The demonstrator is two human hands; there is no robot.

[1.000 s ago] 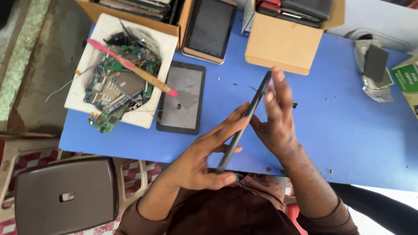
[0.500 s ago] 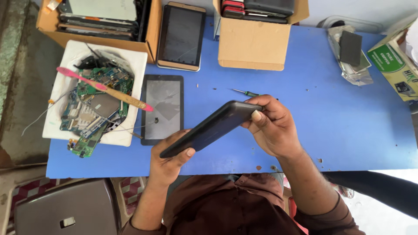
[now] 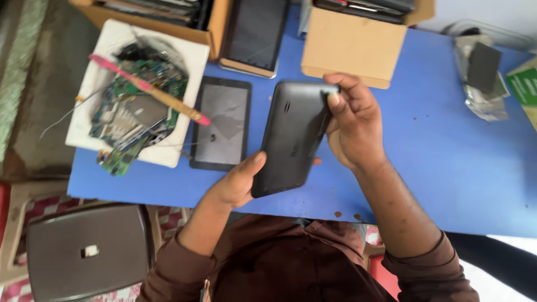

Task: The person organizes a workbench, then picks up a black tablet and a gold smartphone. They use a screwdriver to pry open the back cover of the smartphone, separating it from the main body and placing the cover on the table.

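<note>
My left hand [image 3: 238,184] cradles the black tablet [image 3: 292,137], back up, while my right hand [image 3: 352,126] pinches its top edge above the blue table [image 3: 447,168]; a slackened pinch could drop it.

Tablet front: the dark grey plastic tablet [image 3: 293,140] shows only its back shell; its screen side faces away.
Left hand [image 3: 238,184]: fingers lie under the tablet's lower corner, out of sight; only the thumb shows.
Right hand [image 3: 352,126]: palm and part of the tablet's right edge are hidden behind it.
Top edge: the brown cardboard box of stacked devices [image 3: 162,19], the second brown cardboard box [image 3: 352,47] and a leaning black-screened tablet [image 3: 254,36] are cut off.
Right edge: a green printed carton [image 3: 526,84] is cut.
White tray [image 3: 98,140]: the heap of green circuit boards [image 3: 137,112] is too tangled to tell apart.
Blue surface [image 3: 447,156]: its right end runs out of the picture.
</note>
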